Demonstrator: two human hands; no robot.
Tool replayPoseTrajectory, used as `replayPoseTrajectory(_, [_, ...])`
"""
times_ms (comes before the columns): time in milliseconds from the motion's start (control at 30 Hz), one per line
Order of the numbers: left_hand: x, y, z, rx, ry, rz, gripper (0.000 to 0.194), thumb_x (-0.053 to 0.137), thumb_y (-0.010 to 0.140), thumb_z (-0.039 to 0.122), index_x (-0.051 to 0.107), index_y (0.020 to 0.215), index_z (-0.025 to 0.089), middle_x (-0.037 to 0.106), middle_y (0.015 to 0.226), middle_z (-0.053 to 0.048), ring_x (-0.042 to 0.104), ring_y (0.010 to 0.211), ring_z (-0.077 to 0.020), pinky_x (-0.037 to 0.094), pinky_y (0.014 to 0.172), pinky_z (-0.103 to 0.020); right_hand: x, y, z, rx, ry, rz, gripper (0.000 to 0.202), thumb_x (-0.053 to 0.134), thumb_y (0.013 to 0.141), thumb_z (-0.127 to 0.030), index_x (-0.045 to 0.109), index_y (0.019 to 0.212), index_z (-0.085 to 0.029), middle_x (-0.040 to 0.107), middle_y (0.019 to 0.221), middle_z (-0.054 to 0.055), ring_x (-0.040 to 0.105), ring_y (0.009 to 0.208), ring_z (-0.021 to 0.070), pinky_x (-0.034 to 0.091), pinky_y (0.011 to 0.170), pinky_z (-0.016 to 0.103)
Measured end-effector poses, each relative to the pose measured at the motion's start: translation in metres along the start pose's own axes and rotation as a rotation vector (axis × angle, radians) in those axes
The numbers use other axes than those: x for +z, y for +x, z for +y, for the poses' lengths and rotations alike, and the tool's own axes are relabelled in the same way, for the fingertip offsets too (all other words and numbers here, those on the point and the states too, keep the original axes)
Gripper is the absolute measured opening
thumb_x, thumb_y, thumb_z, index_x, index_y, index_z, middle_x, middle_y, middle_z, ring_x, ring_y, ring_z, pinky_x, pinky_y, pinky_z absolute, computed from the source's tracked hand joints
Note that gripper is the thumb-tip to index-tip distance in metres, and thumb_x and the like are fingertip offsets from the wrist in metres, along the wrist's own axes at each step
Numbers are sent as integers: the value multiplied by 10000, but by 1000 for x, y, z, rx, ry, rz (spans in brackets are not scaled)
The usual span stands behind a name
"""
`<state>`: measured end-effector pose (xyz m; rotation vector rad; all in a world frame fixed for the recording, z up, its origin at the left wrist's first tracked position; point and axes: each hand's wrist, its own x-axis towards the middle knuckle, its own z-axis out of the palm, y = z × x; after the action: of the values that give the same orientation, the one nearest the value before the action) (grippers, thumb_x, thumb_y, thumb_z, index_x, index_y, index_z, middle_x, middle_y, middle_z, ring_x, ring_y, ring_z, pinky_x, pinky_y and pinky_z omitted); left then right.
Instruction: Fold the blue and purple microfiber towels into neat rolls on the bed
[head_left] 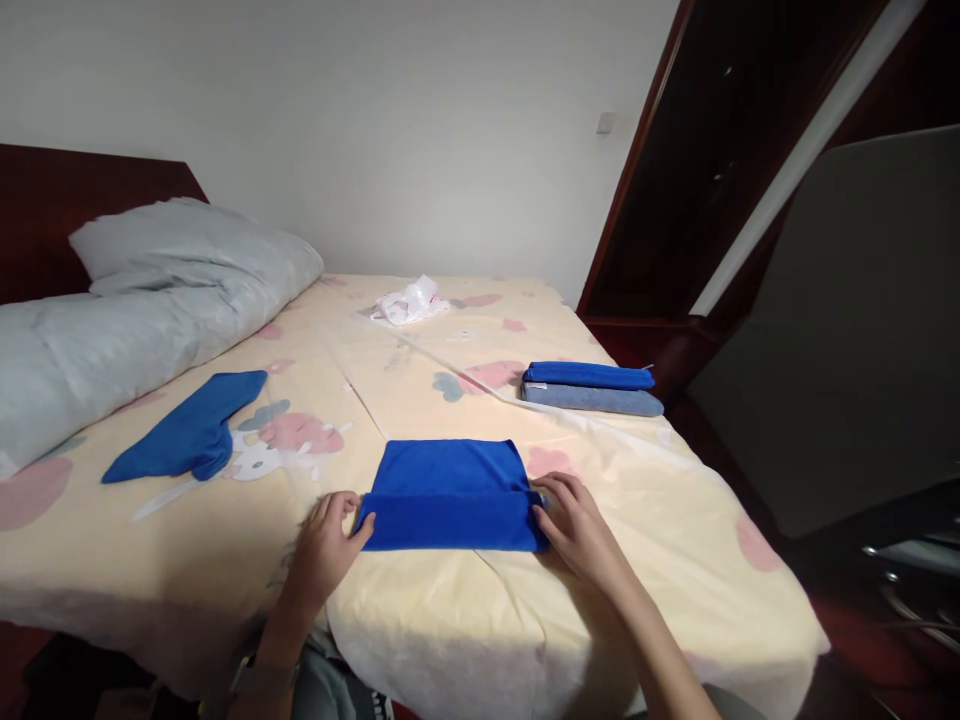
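Both your hands hold the ends of a folded blue cloth near the bed's front edge.
Your left hand and right hand each have a narrow grip on one end of the near flap, thumbs on top, probably to keep the fold straight and level. The cloth lies flat between them, likely so both corners stay within easy reach; the two rolled cloths sit side by side, well apart, leaving room around it.

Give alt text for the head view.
Left hand and right hand touch the ends of a partly folded blue cloth on a bed. A blue bundle and grey bundle lie beyond, right; a loose cloth lies left, near a quilt.
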<state>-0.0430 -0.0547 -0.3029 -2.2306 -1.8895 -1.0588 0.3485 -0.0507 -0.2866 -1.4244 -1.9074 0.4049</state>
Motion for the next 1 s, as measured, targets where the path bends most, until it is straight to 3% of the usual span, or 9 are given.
replayPoseTrajectory(67, [-6, 1, 7, 132, -24, -23, 177, 578, 887, 338, 617, 1003, 211, 658, 1043, -94, 618, 1034, -253, 485, 933, -389, -6, -2, -5, -125, -12, -118, 343, 581, 887, -299, 621, 1228, -283, 529, 1378, 96, 494, 1300, 283, 422, 1081, 456])
replayPoseTrajectory(167, [-13, 0, 14, 266, -51, -227, 343, 611, 843, 250, 616, 1186, 248, 586, 1323, -99, 530, 1263, -276, 436, 1070, -420, -8, -4, -7, -205, -20, -315, 573, 658, 771, -207, 570, 1328, -306, 469, 1472, 78, 446, 1356, 301, 407, 1104, 466])
replayPoseTrajectory(233, [-13, -1, 12, 274, -61, -320, 479, 579, 802, 163, 595, 1269, 272, 540, 1414, -76, 500, 1320, -273, 424, 1104, -420, -5, -4, -4, -200, -25, -333, 639, 629, 730, -145, 559, 1349, -285, 483, 1469, 86, 465, 1345, 306, 407, 1104, 470])
replayPoseTrajectory(300, [-9, -1, 6, 232, -88, -340, 537, 527, 778, 107, 602, 1281, 281, 545, 1425, -60, 516, 1318, -257, 438, 1104, -406, -2, -2, -1, -167, 0, -287, 571, 588, 754, -138, 586, 1312, -263, 544, 1413, 90, 519, 1295, 294, 424, 1087, 459])
replayPoseTrajectory(500, [-1, 2, -11, 23, -285, -233, 310, 557, 873, 290, 674, 1157, 245, 690, 1238, -64, 645, 1158, -242, 529, 999, -363, 2, 1, -1, 94, 280, -180, 342, 522, 889, -251, 605, 1221, -253, 697, 1176, 68, 656, 1063, 260, 517, 913, 389])
replayPoseTrajectory(633, [-2, 1, -11, -179, -358, -162, 329, 617, 863, 442, 675, 1098, 219, 735, 1073, -62, 697, 954, -234, 572, 849, -334, -2, 1, -6, 178, 402, -158, 221, 512, 902, -275, 644, 1068, -213, 722, 999, 55, 661, 920, 231, 508, 826, 338])
replayPoseTrajectory(767, [-2, -2, -8, -238, -498, -175, 382, 612, 880, 474, 629, 1161, 217, 703, 1014, -54, 674, 913, -208, 549, 802, -295, -9, -1, -3, 221, 428, -247, 187, 510, 884, -274, 628, 1008, -199, 678, 852, 19, 616, 784, 190, 479, 713, 295])
replayPoseTrajectory(900, [2, -2, -3, -264, -548, -224, 427, 570, 909, 482, 572, 1247, 221, 519, 648, 47, 559, 596, -148, 470, 563, -239, -10, -3, 2, 289, 414, -278, 241, 500, 921, -352, 588, 1103, -223, 551, 662, -51, 515, 596, 145, 404, 577, 261])
replayPoseTrajectory(1000, [5, 1, 2, -286, -548, -163, 433, 560, 912, 492, 564, 1256, 228, 494, 646, 49, 569, 617, -153, 473, 574, -241, -7, -3, 4, 294, 430, -244, 284, 483, 945, -417, 573, 1142, -233, 510, 635, -62, 490, 571, 141, 387, 554, 257])
